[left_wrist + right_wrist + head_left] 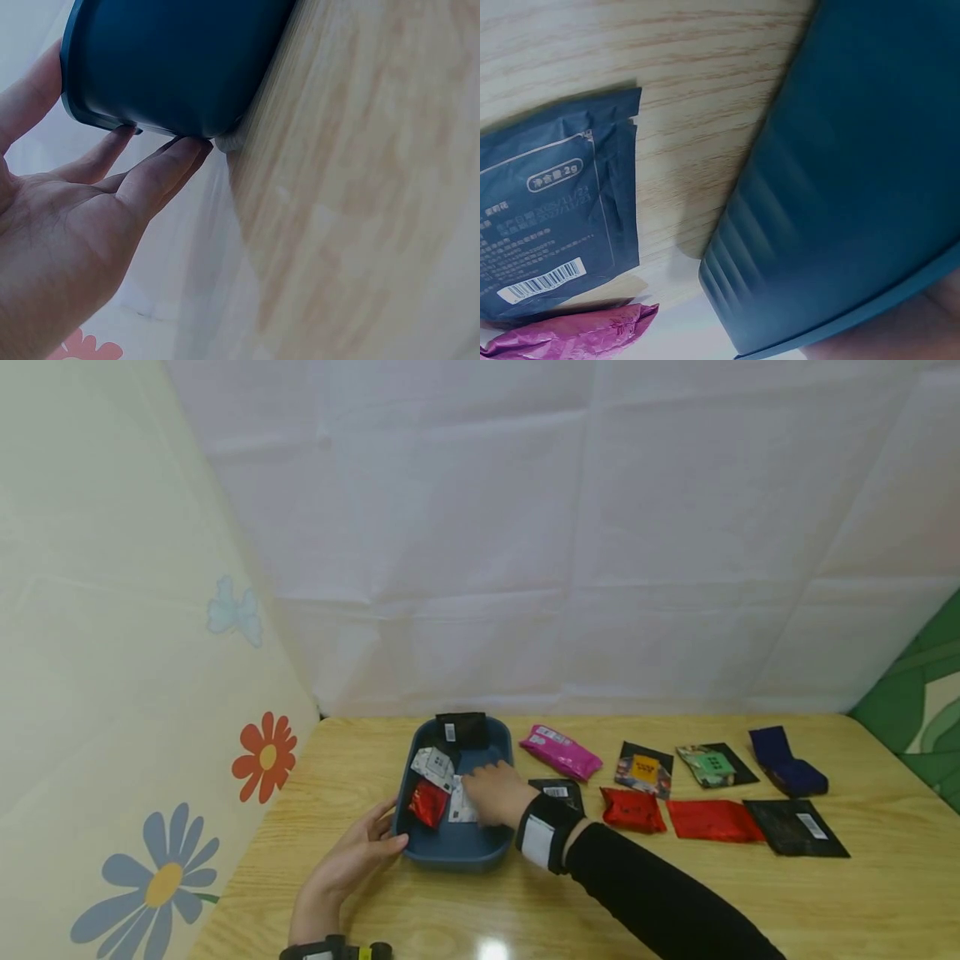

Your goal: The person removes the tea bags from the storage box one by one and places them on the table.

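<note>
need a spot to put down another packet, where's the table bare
Bare wood runs along the near edge of the table, in front of the blue tray and right of the sleeve. Another strip lies behind the packets, toward the white backdrop. It is crowded inside the tray, where the right hand rests, and from the pink packet to the navy one.

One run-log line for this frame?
left hand: steadies tray side | right hand: in tray, on white packet | table: more packets

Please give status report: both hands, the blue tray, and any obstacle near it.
Left hand open, fingers against blue tray wall. Right hand inside tray over white packet, grip unclear. Black packet lies close beside tray; nothing blocks.
</note>
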### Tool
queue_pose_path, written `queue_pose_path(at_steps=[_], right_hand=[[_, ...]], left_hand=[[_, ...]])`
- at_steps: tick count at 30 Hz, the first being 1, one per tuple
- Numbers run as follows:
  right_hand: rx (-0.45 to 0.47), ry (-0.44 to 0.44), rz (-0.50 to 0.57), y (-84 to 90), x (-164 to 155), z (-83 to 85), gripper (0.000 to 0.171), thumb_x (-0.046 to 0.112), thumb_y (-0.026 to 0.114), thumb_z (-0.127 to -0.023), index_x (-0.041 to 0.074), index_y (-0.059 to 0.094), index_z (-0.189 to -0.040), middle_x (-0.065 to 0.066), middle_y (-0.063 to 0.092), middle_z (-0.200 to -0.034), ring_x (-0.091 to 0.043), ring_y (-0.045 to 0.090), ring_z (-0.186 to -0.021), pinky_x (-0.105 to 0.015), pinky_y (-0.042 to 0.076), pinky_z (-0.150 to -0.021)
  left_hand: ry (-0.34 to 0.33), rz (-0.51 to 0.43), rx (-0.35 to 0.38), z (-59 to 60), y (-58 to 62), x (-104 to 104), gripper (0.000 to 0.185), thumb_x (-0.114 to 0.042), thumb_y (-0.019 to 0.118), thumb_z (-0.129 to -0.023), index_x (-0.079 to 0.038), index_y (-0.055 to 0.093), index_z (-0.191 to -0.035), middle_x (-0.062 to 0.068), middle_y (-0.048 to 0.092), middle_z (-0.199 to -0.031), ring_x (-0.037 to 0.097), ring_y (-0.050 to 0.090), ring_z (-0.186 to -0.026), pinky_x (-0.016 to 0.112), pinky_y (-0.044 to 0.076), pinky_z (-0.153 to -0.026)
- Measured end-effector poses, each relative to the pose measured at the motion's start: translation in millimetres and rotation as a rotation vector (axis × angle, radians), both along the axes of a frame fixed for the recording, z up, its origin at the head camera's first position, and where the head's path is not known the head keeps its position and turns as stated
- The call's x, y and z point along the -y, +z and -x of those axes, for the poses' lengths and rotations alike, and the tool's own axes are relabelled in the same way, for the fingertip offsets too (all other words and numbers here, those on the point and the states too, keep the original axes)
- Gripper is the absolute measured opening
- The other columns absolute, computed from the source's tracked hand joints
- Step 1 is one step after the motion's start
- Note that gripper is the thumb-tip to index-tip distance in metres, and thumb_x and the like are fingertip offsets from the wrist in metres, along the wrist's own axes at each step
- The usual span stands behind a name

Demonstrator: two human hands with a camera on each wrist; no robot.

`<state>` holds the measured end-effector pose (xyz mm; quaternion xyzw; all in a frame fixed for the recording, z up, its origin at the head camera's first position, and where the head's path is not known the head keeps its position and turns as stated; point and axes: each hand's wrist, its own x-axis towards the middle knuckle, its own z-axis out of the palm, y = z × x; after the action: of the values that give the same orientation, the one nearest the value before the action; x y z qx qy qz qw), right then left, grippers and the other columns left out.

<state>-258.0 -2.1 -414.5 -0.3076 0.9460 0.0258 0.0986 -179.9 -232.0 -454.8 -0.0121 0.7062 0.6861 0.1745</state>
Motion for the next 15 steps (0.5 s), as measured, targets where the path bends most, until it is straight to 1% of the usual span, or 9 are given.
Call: queue_pose_path(at_steps=[4,10,15], right_hand=[[-0.018,0.023,0.005,-2.0,-1.4,0.7,0.056,0.028,0.083,-0.079,0.008,0.062,-0.127,-0.012,0.064,-0.121,-0.030,0.059,-0.114,-0.047,0.043,-0.100],[-0.077,0.071,0.021,-8.0,-3.9,5.7,0.046,0.027,0.078,-0.081,0.009,0.065,-0.121,-0.012,0.064,-0.114,-0.030,0.060,-0.107,-0.048,0.044,-0.097],[-0.063,0.064,0.049,-9.4,-4.6,7.7,0.053,0.028,0.078,-0.080,0.010,0.062,-0.127,-0.013,0.059,-0.122,-0.031,0.057,-0.115,-0.050,0.040,-0.104]], left_hand=[[-0.007,-0.002,-0.006,0.1,0.0,0.0,0.078,-0.006,0.066,-0.093,0.003,0.020,-0.155,0.038,0.023,-0.153,0.048,0.030,-0.139,0.055,0.034,-0.109],[-0.010,-0.005,-0.012,0.1,0.3,-0.1,0.078,-0.005,0.066,-0.093,0.004,0.020,-0.154,0.038,0.023,-0.153,0.049,0.030,-0.139,0.054,0.034,-0.109],[-0.001,0.001,0.001,0.0,0.6,-0.2,0.078,-0.006,0.067,-0.092,0.004,0.020,-0.154,0.038,0.022,-0.153,0.049,0.029,-0.140,0.055,0.032,-0.110]])
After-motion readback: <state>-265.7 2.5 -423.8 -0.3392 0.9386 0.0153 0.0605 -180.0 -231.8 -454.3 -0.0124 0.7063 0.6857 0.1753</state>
